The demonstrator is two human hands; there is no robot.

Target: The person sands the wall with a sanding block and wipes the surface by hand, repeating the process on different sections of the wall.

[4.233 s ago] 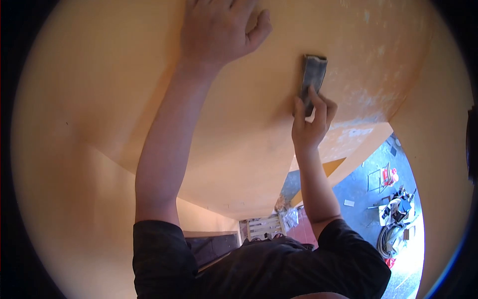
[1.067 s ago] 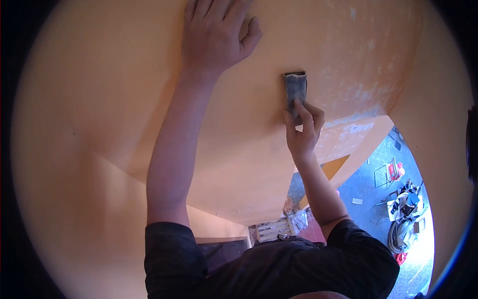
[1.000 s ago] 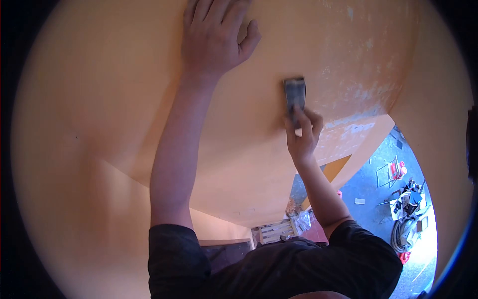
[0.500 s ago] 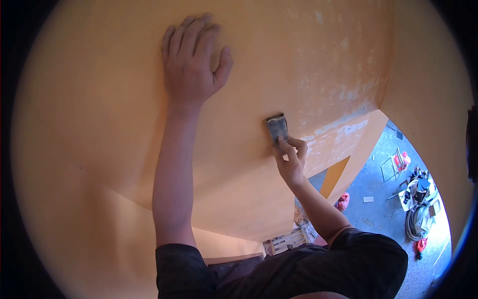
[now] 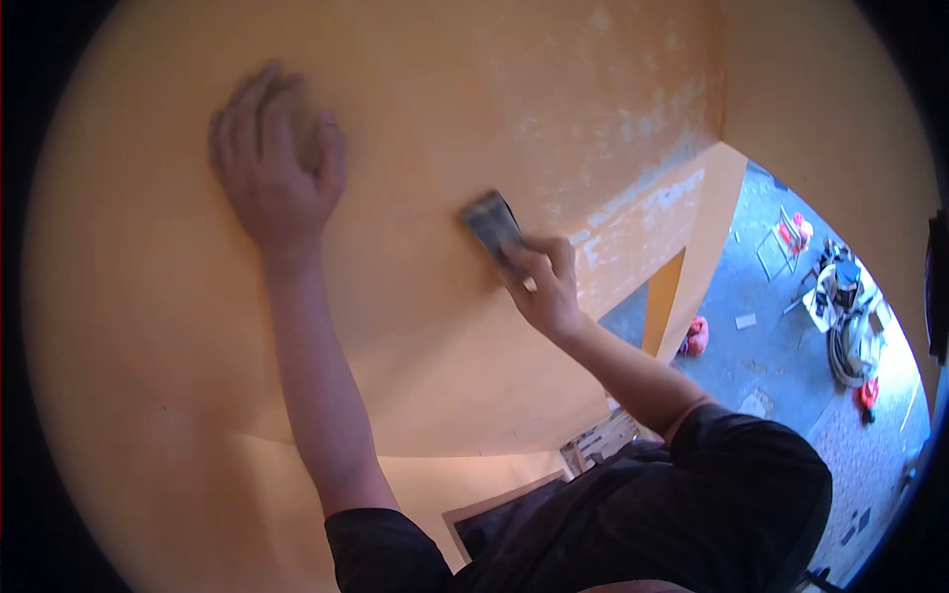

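Leaning in close, with the dark shirt filling the bottom of the view. Reaching up with the right hand, grip pinching the lower end of a sanding pad between thumb and fingers and pressing it flat on the orange wall. Bracing with the left hand, fingers spread, palm on the wall well apart from the pad. Tilting the pad now, after dragging it down from a higher, upright stroke a second ago, likely finishing one pass beside the pale scuffed patch. Keeping wide bare wall open leftward and below; nearing the wall's corner at right, with the floor and scattered gear far beneath.
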